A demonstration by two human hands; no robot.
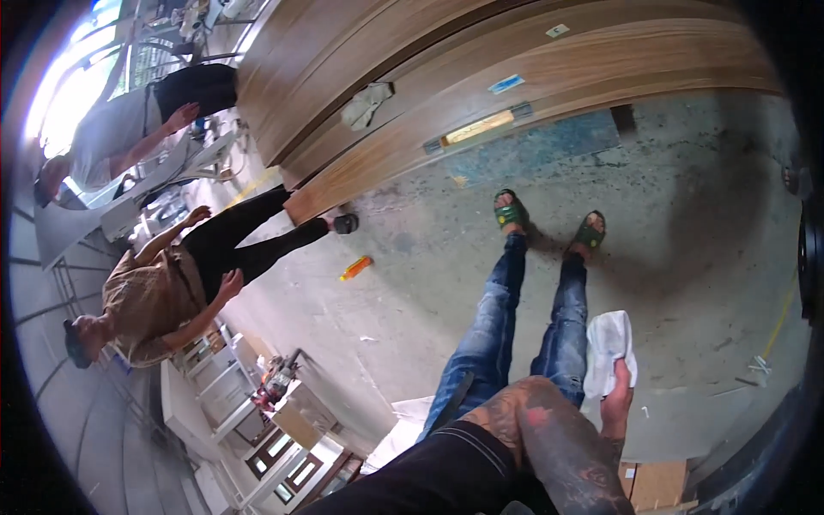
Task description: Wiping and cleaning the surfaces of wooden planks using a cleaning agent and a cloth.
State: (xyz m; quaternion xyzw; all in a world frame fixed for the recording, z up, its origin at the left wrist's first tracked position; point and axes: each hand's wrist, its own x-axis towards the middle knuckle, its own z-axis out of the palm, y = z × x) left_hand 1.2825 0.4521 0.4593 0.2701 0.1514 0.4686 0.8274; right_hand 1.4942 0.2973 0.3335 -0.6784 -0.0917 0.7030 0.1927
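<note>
My right hand point(616, 396) is at the lower right, closed on a white cloth point(608, 339). The thumb lies against the fabric, and the other fingers are mostly hidden by it. The cloth is bunched and sticks out beyond the hand, beside my jeans leg. From the lower edge my left arm point(549, 429) comes in with a black sleeve, bends at the elbow and leaves the picture again. Its hand is out of sight.
Long wood-grain panels point(635, 60) run across the top, with a crumpled grey rag point(367, 105) on them. An orange bottle point(355, 268) lies on the concrete floor. One person point(163, 292) stands at the left, another point(129, 137) beyond. White frames point(227, 412) stand lower left.
</note>
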